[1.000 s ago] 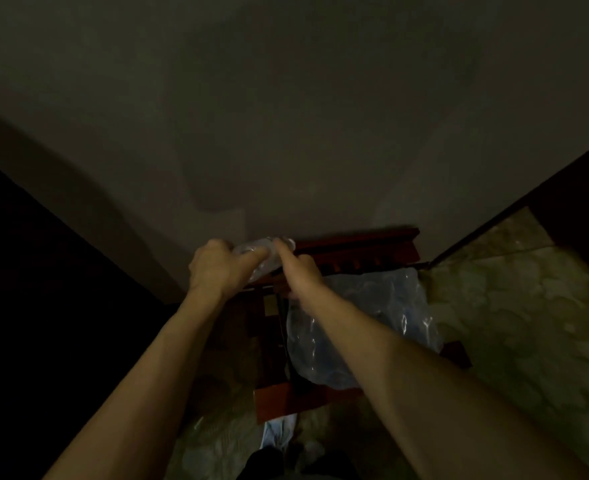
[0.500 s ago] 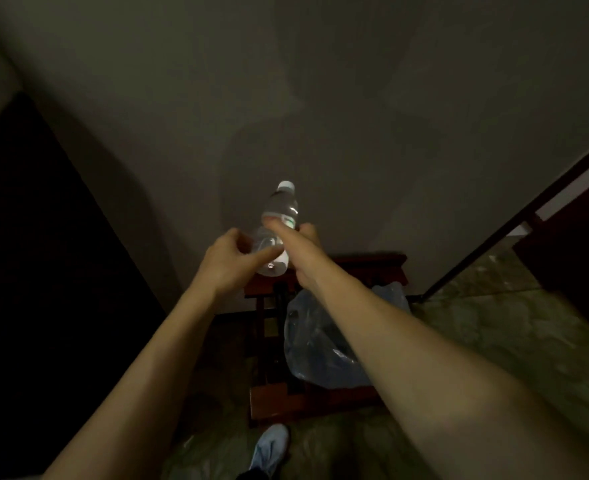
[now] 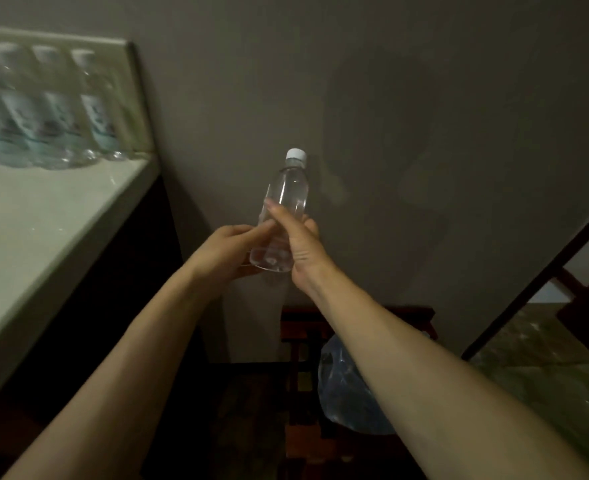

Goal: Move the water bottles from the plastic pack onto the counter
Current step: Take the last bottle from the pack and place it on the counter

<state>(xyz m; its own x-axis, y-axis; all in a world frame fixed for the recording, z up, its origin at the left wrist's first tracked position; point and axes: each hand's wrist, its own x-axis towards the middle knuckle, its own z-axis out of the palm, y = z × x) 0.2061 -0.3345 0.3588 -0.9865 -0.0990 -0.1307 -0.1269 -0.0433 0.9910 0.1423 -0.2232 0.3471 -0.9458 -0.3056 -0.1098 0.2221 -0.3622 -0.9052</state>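
A clear water bottle [image 3: 282, 216] with a white cap stands nearly upright at the centre of the frame, held in the air in front of the wall. The right hand [image 3: 298, 242] wraps its lower body, while the left hand [image 3: 230, 249] pinches near the base. The bottle looks full, so probably moderately heavy; its smooth thin plastic may slip or dent, so a firm mid-body grip seems best. The pale counter [image 3: 44, 216] at the left already carries a row of bottles [image 3: 47, 133]. The plastic pack [image 3: 346, 393] sits lower right on a dark wooden stand [image 3: 298, 341].
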